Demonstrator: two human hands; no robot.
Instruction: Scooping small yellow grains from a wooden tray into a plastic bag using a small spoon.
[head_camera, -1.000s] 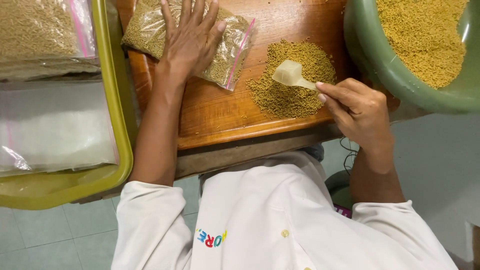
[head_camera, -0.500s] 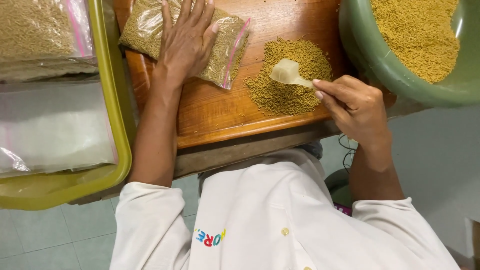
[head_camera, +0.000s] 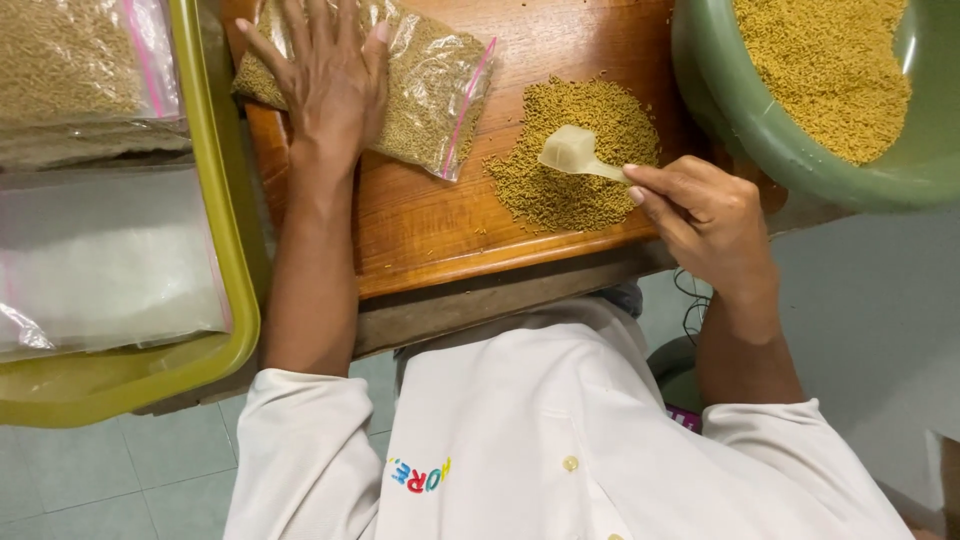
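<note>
Your right hand (head_camera: 710, 215) has its fingers (head_camera: 655, 182) pinched narrow around the handle of a small pale plastic scoop (head_camera: 575, 153); its bowl rests on the loose heap of yellow-brown pellets (head_camera: 570, 150) in the middle of the wooden surface (head_camera: 430, 230). Your left hand (head_camera: 325, 80) lies flat, fingers (head_camera: 300, 30) spread wide, pressing down on one clear zip bag (head_camera: 420, 85) filled with the same pellets. That bag lies at the far left of the surface, just beside the heap, with a pink seal strip running along its right edge.

At the far right stands one green basin (head_camera: 740, 110), its rim near the heap, holding a large mound of pellets.

To the left, one yellow-green tray (head_camera: 225, 250) carries two kinds of packages: a filled clear bag with a pink strip (head_camera: 75, 70) at the far end, and a stack of empty clear bags (head_camera: 100, 260) nearer you; how many lie in the stack you cannot tell.
</note>
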